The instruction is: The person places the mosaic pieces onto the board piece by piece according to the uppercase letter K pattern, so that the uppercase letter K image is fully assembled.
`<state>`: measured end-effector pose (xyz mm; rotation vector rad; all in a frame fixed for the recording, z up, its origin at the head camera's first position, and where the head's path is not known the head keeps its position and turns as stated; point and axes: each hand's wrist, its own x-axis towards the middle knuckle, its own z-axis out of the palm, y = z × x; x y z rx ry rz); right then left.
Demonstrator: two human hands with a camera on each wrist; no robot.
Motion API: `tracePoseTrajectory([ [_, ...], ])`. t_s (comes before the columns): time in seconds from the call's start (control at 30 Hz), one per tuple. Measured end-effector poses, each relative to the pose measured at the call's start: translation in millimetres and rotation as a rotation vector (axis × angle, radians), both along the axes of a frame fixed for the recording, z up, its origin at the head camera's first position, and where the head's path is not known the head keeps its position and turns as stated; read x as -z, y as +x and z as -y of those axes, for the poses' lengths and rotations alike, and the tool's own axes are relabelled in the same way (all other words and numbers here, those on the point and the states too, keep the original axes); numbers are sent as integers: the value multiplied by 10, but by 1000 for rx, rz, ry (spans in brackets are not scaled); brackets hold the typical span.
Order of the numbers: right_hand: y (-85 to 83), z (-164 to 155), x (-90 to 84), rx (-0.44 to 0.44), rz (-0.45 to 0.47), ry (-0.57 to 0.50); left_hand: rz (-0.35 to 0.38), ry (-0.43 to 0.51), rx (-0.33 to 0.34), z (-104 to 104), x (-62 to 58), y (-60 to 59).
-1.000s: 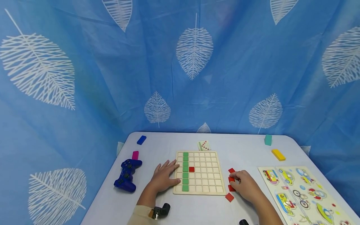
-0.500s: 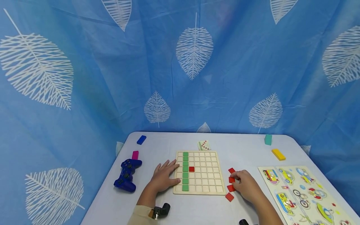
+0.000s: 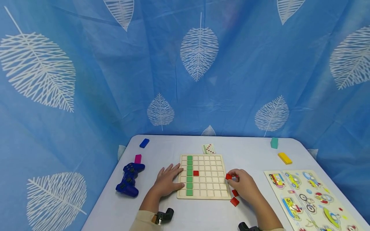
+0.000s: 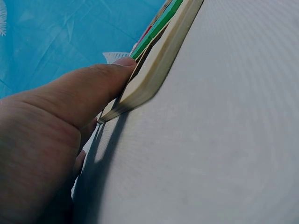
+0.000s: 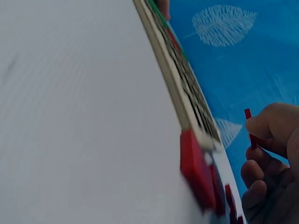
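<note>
A wooden grid board [image 3: 212, 184] lies on the table with a column of green tiles [image 3: 189, 173] and one red tile [image 3: 196, 173] set in it. My left hand [image 3: 167, 182] rests on its left edge, fingers spread and the thumb on the rim. Between thumb and fingertips my right hand [image 3: 244, 184] pinches a red square tile [image 3: 228, 176] at the board's right edge; in the right wrist view the pinched tile [image 5: 248, 114] is held raised off the table. Several loose red tiles [image 3: 234, 201] lie by the right hand, some partly hidden under it.
Behind the board lies a small pattern card [image 3: 208, 148]. A blue game controller [image 3: 130, 179] and pink block [image 3: 138, 158] are at left, a blue block [image 3: 144, 143] beyond. At right are a picture puzzle board [image 3: 306, 192], yellow block [image 3: 285, 158] and teal block [image 3: 274, 143].
My right hand has picked up a red tile from the row and moved up and left to the board's right edge. The left hand stays in place.
</note>
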<state>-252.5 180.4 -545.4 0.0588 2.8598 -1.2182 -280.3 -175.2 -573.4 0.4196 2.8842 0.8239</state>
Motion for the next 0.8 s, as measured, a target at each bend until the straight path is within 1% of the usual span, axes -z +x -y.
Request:
tracePoseTrajectory([
  [0.13, -78, 212, -49, -27, -16, -32, 3, 4, 2, 15, 6, 1],
  [0.23, -158, 358, -51, -45, -37, -29, 3, 13, 5, 20, 9, 3],
  [0.37, -266, 523, -31, -66, -63, -30, 2, 16, 7, 22, 11, 4],
  [0.5, -359, 659, -18, -89, -73, -76, -3, 12, 8, 24, 6, 2],
  [0.6, -431, 740, 3, -104, -70, -105, -7, 12, 11, 25, -3, -2],
  [0.8, -564, 873, 72, -137, -82, -117, -2, 10, 13, 32, -28, -4],
])
